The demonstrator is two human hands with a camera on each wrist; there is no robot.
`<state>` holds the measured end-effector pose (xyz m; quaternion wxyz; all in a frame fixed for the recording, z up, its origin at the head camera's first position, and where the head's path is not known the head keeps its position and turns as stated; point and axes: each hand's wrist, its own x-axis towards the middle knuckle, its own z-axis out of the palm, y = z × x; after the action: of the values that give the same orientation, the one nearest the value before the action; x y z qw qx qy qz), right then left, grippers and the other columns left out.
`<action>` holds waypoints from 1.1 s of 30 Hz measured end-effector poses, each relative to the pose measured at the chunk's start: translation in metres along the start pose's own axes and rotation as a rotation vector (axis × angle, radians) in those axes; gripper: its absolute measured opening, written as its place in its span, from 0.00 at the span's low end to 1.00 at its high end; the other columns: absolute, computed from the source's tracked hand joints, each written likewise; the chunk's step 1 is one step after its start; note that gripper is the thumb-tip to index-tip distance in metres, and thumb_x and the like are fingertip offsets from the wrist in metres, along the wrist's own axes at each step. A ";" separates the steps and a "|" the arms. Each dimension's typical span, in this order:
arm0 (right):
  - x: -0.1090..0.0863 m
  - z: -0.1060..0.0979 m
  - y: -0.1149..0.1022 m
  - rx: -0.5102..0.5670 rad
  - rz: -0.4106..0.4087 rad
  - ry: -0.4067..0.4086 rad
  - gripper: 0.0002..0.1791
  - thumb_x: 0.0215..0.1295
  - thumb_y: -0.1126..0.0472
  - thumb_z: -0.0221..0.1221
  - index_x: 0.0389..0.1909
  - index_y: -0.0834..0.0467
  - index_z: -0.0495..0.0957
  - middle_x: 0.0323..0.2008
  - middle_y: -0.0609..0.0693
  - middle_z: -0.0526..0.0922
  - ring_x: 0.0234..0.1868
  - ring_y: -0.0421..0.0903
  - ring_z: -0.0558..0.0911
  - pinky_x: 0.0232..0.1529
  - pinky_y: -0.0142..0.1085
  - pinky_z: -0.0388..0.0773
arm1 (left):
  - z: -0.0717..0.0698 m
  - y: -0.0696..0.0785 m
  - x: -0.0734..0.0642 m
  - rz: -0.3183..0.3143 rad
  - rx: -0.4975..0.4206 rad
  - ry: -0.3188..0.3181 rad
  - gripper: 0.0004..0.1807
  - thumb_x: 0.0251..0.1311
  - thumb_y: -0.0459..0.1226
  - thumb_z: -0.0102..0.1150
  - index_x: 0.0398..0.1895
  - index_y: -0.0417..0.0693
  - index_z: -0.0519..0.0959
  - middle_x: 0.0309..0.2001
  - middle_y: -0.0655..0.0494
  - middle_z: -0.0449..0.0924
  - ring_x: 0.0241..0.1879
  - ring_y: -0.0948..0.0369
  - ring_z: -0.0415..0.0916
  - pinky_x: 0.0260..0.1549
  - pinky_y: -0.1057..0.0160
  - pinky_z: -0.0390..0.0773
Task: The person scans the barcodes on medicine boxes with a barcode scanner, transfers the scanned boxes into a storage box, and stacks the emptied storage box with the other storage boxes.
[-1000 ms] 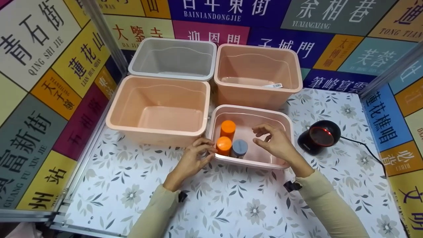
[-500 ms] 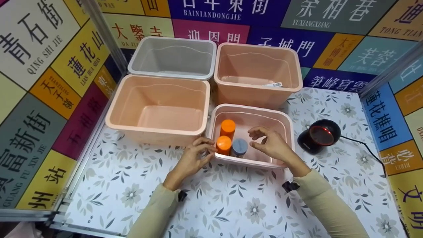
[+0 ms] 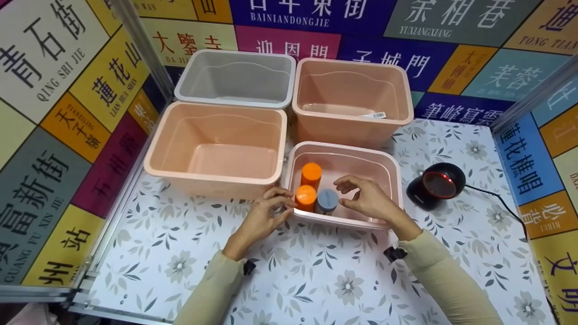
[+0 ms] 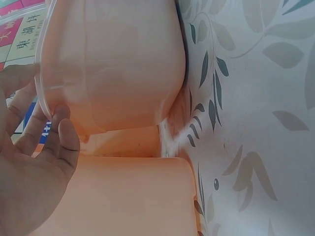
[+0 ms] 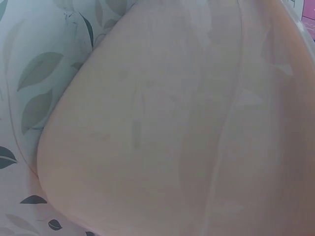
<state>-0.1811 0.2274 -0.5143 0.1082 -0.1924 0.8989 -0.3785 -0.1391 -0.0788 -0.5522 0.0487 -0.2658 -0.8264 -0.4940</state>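
My left hand [image 3: 263,215] grips the near-left corner of the low pink bin [image 3: 343,220], its fingertips at the rim. In the left wrist view, the left hand [image 4: 37,177] has bent fingers around the rim of the bin [image 4: 113,64]. Two orange-topped cylinders [image 3: 306,195] stand upright inside, one behind the other along the left side. Beside the nearer one stands a cylinder with a grey-blue top [image 3: 328,198]. My right hand [image 3: 368,198] reaches into the bin with nothing in it, thumb and fingers apart, just right of the grey-blue top. The right wrist view shows only the bin's outer wall [image 5: 138,123].
A peach bin [image 3: 212,180] stands to the left, a grey bin [image 3: 235,105] behind it. Another peach bin [image 3: 352,118], with a small white label inside, stands behind the pink one. A black device with a red-lit ring [image 3: 435,187] and a cable is at right.
My right hand has moved left inside the pink bin, closer to the grey-blue top. The left hand and the cylinders have stayed in place.
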 end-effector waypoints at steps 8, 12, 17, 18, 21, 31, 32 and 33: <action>-0.001 0.005 0.002 -0.006 -0.010 -0.065 0.26 0.56 0.62 0.68 0.58 0.53 0.77 0.49 0.51 0.84 0.50 0.52 0.83 0.44 0.47 0.82 | 0.001 0.001 -0.001 -0.005 0.014 0.006 0.06 0.63 0.35 0.65 0.40 0.46 0.87 0.53 0.53 0.80 0.57 0.56 0.77 0.60 0.55 0.76; 0.000 0.007 0.002 -0.012 -0.020 -0.091 0.28 0.54 0.63 0.68 0.58 0.53 0.77 0.48 0.50 0.84 0.50 0.54 0.83 0.45 0.51 0.82 | 0.000 0.001 -0.001 -0.003 0.011 0.008 0.05 0.63 0.35 0.65 0.40 0.46 0.87 0.53 0.54 0.80 0.57 0.57 0.77 0.60 0.56 0.76; 0.001 0.009 0.000 -0.010 -0.019 -0.101 0.29 0.52 0.64 0.70 0.58 0.52 0.77 0.45 0.50 0.85 0.49 0.54 0.83 0.44 0.50 0.81 | 0.000 0.001 0.000 0.002 0.012 0.011 0.05 0.62 0.35 0.66 0.40 0.47 0.87 0.53 0.54 0.80 0.56 0.57 0.77 0.59 0.56 0.77; 0.002 0.010 0.000 -0.013 -0.015 -0.104 0.29 0.52 0.63 0.70 0.58 0.51 0.77 0.45 0.49 0.85 0.49 0.53 0.83 0.44 0.49 0.80 | 0.000 0.001 0.000 0.004 0.012 0.011 0.05 0.62 0.34 0.66 0.40 0.47 0.87 0.53 0.53 0.80 0.56 0.56 0.77 0.59 0.56 0.77; 0.002 0.011 -0.001 -0.021 -0.004 -0.110 0.29 0.52 0.61 0.71 0.58 0.50 0.77 0.45 0.48 0.85 0.49 0.52 0.82 0.45 0.45 0.79 | 0.001 0.001 0.000 -0.001 0.009 0.010 0.05 0.61 0.34 0.66 0.40 0.47 0.87 0.53 0.54 0.80 0.56 0.56 0.77 0.58 0.57 0.78; 0.005 0.017 -0.001 -0.046 -0.019 -0.115 0.30 0.52 0.55 0.72 0.58 0.47 0.77 0.45 0.45 0.85 0.48 0.45 0.81 0.55 0.53 0.78 | 0.000 0.001 0.000 -0.010 0.020 0.008 0.05 0.62 0.35 0.66 0.40 0.49 0.87 0.53 0.55 0.80 0.56 0.57 0.77 0.59 0.57 0.77; 0.006 0.017 -0.001 -0.047 -0.020 -0.116 0.29 0.52 0.55 0.72 0.58 0.47 0.77 0.45 0.45 0.85 0.48 0.45 0.81 0.55 0.52 0.78 | 0.000 0.001 0.000 -0.012 0.021 0.007 0.05 0.62 0.35 0.66 0.40 0.49 0.87 0.53 0.55 0.80 0.57 0.57 0.77 0.59 0.57 0.77; 0.006 0.018 -0.001 -0.048 -0.019 -0.117 0.29 0.52 0.55 0.72 0.58 0.47 0.77 0.45 0.45 0.85 0.47 0.45 0.81 0.55 0.52 0.78 | 0.000 0.001 0.000 -0.013 0.020 0.006 0.05 0.63 0.35 0.65 0.40 0.49 0.87 0.53 0.54 0.80 0.57 0.57 0.77 0.59 0.57 0.77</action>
<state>-0.1800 0.2131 -0.5265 0.1520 -0.2253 0.8980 -0.3460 -0.1386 -0.0783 -0.5509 0.0505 -0.2583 -0.8330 -0.4868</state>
